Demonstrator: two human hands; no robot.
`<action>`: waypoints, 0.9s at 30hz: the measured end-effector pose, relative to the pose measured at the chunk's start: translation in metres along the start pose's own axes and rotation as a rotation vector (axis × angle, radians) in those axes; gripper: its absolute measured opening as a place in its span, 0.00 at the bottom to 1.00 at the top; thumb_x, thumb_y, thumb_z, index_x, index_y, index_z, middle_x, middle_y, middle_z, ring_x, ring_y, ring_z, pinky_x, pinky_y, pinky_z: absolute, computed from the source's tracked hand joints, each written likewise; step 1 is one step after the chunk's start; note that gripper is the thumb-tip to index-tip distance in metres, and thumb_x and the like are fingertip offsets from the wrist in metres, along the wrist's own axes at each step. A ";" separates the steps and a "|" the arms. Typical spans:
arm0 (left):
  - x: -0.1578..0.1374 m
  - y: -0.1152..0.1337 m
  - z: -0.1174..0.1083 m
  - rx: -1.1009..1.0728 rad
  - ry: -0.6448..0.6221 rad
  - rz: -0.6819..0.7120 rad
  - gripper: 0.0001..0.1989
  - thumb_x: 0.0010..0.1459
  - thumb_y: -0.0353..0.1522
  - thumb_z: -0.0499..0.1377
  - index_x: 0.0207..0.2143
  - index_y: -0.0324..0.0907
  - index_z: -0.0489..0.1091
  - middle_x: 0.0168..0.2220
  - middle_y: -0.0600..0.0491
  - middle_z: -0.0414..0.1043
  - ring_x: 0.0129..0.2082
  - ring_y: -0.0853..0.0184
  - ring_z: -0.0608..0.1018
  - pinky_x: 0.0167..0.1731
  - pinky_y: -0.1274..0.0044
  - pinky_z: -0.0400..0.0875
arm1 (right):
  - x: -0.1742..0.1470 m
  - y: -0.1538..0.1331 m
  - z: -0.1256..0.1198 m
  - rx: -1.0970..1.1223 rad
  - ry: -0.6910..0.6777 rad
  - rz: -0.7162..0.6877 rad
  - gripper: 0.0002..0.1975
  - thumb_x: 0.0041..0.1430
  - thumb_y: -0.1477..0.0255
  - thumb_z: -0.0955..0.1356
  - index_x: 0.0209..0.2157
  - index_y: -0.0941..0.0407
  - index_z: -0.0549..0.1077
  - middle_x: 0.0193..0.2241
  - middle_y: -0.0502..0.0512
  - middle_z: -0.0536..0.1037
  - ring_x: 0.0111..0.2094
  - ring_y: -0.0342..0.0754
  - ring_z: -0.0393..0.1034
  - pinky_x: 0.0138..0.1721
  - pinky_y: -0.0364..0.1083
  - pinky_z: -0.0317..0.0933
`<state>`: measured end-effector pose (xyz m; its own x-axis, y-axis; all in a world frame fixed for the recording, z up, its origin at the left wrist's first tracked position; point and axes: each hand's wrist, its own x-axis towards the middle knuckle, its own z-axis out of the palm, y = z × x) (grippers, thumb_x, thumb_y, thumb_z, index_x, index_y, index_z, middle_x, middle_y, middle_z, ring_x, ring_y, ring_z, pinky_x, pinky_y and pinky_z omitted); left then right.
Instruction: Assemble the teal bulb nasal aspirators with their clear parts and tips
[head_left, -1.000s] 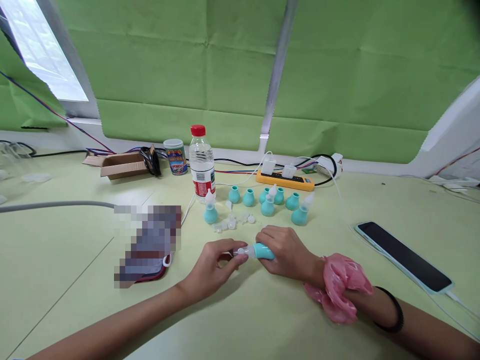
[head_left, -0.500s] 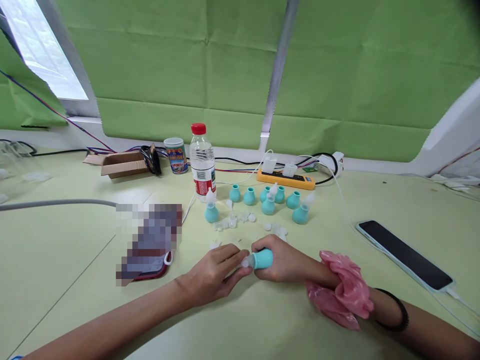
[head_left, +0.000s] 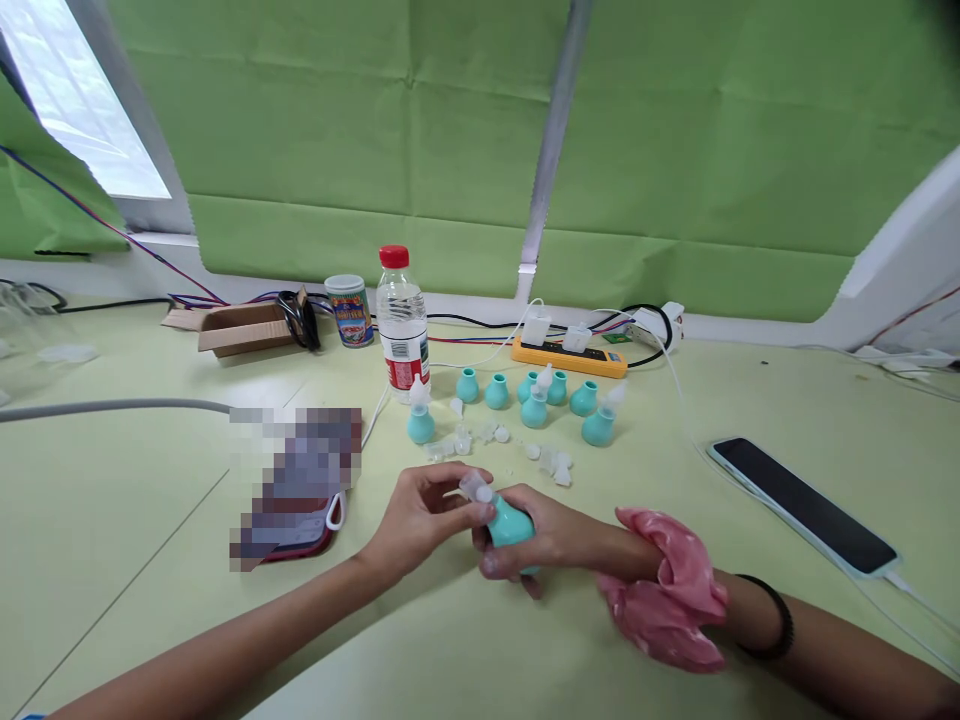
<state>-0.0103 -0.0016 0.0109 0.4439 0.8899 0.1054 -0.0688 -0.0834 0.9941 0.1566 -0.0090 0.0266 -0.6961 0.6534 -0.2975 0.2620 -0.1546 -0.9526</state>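
Observation:
My right hand (head_left: 544, 535) grips a teal rubber bulb (head_left: 510, 522), tilted with its neck up and to the left. My left hand (head_left: 420, 515) pinches the clear plastic tip (head_left: 474, 487) seated in that neck. Both hands hover just above the pale green table (head_left: 480, 640). Behind them stand several more teal bulbs (head_left: 555, 400); three carry clear tips, the others are bare. Loose clear plastic parts (head_left: 551, 460) lie scattered between the bulbs and my hands. A pink scrunchie (head_left: 667, 600) and a black band (head_left: 776, 625) sit on my right forearm.
A red-capped water bottle (head_left: 403, 325), a small can (head_left: 349, 310) and an open cardboard box (head_left: 240, 328) stand at the back left. A yellow power strip (head_left: 570, 358) with chargers lies behind the bulbs. A phone (head_left: 802, 505) charges at right. A blurred item (head_left: 296, 480) lies at left.
My hands drew closer to me and lifted the bulb, tilting its tip upward. The clear parts behind my right hand have come into view.

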 end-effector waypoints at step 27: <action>-0.006 -0.007 0.009 -0.088 -0.154 -0.169 0.14 0.55 0.40 0.50 0.27 0.37 0.61 0.21 0.53 0.65 0.19 0.72 0.68 0.20 0.80 0.61 | 0.004 0.024 -0.080 -1.314 0.572 -0.182 0.08 0.49 0.75 0.63 0.33 0.59 0.69 0.33 0.57 0.72 0.38 0.51 0.64 0.39 0.49 0.56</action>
<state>-0.0040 -0.0101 0.0038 0.5865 0.8082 -0.0527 -0.0566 0.1058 0.9928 0.2130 0.0491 0.0074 -0.5105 0.8399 0.1845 0.8334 0.5361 -0.1343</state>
